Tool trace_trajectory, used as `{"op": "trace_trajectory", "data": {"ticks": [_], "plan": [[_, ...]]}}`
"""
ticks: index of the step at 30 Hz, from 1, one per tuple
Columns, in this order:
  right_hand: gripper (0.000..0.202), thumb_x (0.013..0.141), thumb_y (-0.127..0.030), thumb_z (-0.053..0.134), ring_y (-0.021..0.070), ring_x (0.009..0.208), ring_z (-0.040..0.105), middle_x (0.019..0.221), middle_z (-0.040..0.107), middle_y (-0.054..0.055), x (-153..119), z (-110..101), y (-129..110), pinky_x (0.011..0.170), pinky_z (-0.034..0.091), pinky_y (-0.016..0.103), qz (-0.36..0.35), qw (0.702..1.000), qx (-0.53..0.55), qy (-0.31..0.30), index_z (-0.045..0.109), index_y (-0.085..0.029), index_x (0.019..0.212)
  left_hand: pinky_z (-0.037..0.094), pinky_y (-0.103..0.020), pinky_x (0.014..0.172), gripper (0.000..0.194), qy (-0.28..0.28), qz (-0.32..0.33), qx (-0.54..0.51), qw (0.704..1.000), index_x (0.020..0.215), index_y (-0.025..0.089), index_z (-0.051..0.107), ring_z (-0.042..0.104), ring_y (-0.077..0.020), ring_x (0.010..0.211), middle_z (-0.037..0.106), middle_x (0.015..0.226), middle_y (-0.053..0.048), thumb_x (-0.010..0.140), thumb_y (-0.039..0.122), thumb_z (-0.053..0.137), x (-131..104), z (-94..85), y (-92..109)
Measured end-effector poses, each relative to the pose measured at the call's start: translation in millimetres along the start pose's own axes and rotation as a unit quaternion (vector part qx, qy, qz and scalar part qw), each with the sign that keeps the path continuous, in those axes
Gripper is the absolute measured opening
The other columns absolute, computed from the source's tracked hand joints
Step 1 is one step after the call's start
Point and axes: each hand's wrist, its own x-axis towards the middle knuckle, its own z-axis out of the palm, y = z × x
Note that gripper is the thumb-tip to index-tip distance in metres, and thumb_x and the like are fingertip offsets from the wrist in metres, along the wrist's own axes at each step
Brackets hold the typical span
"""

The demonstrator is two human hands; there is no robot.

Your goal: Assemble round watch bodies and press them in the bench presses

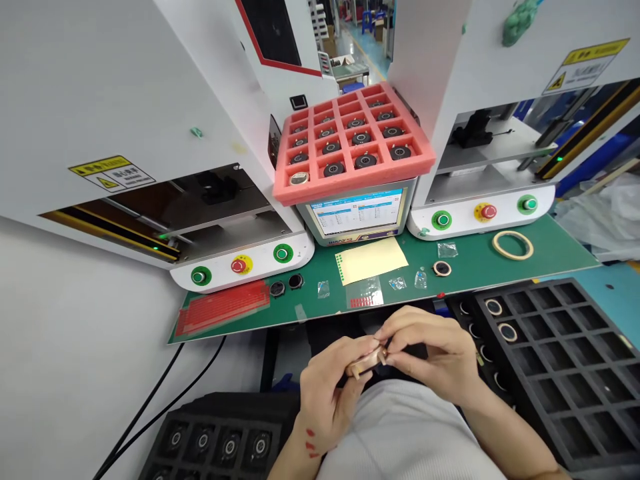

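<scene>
Watch case [367, 362] above lap, between hands. Left hand [330, 387] pinching one end, right hand [435, 350] fingertips pinching other. Judged light, stiff, slippery if polished, finish prone to scratching; best grip by side edges, clear of protruding lugs

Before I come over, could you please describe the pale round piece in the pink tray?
Find the lit screen between two white machines; a pink foam tray rests above it. The pale round piece sits in the near left corner compartment, unlike the black pieces beside it.
</scene>
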Motion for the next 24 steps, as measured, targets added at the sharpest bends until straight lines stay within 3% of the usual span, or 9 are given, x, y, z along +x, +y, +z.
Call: {"op": "trace_trajectory", "data": {"ticks": [3,5,10,14,16,20,24], "plan": [[0.005,0.082,-0.015,0.072,0.0148,0.076,0.067,0.086,0.072,0.005,4.3,-7.6,-0.7,0.07,0.055,0.029,0.041,0.997,0.017,-0.065,0.069,-0.018,0.081,0.053,-0.019,0.073,0.025,-0.016,-0.003,0.004,1.0,0.116,0.02,0.063,0.067,-0.0123,0.081,0.073,0.096,-0.006,0.092,0.022,0.056,1.6,0.1,-0.4],[0.004,0.084,-0.018,0.07,0.0145,0.077,0.066,0.086,0.071,0.006,4.7,-9.5,0.0,0.071,0.055,0.029,0.035,0.996,0.018,-0.074,0.067,-0.018,0.081,0.053,-0.019,0.073,0.024,-0.016,0.005,0.001,1.0,0.115,0.02,0.063,0.067,-0.0128,0.082,0.073,0.097,-0.007,0.093,0.023,0.055,2.2,1.5,-1.1],[0.004,0.086,-0.015,0.066,0.0169,0.081,0.067,0.087,0.07,0.007,-4.2,0.0,6.0,0.071,0.057,0.031,-0.029,1.0,-0.009,-0.002,0.066,-0.018,0.085,0.054,-0.023,0.075,0.027,0.017,0.017,-0.017,1.0,0.118,0.019,0.062,0.067,-0.0157,0.087,0.073,0.1,-0.008,0.091,0.019,0.055,1.4,7.1,-4.6],[0.029,0.081,-0.009,0.07,0.0176,0.084,0.069,0.092,0.072,0.006,-11.8,10.1,10.4,0.072,0.059,0.032,-0.01,0.997,0.021,0.071,0.065,-0.021,0.107,0.055,-0.026,0.076,0.027,0.035,0.024,-0.015,0.999,0.118,0.019,0.062,0.068,-0.017,0.088,0.073,0.102,-0.009,0.093,0.021,0.054,1.7,8.5,-6.5],[0.037,0.081,-0.008,0.071,0.0181,0.083,0.07,0.093,0.074,0.006,-11.6,12.2,10.1,0.072,0.06,0.032,-0.009,0.997,0.018,0.077,0.064,-0.022,0.114,0.055,-0.025,0.077,0.026,0.039,0.028,-0.007,0.999,0.117,0.019,0.063,0.069,-0.0169,0.089,0.073,0.101,-0.009,0.093,0.021,0.055,2.2,7.5,-7.0],[0.02,0.08,-0.004,0.07,0.0204,0.084,0.072,0.09,0.076,0.008,-5.6,11.4,6.0,0.071,0.06,0.033,-0.048,0.997,0.0,0.059,0.072,-0.019,0.093,0.055,-0.024,0.077,0.027,0.039,0.035,-0.015,0.998,0.119,0.018,0.062,0.068,-0.0164,0.09,0.072,0.103,-0.009,0.093,0.02,0.055,1.4,5.1,-8.6],[0.017,0.08,-0.005,0.069,0.0199,0.084,0.071,0.089,0.075,0.007,-3.9,10.8,5.0,0.072,0.059,0.034,-0.035,0.998,-0.001,0.042,0.071,-0.018,0.091,0.054,-0.028,0.077,0.028,0.035,0.038,-0.032,0.998,0.12,0.018,0.062,0.067,-0.0183,0.09,0.072,0.102,-0.01,0.094,0.022,0.053,-0.4,4.0,-10.5]]}}
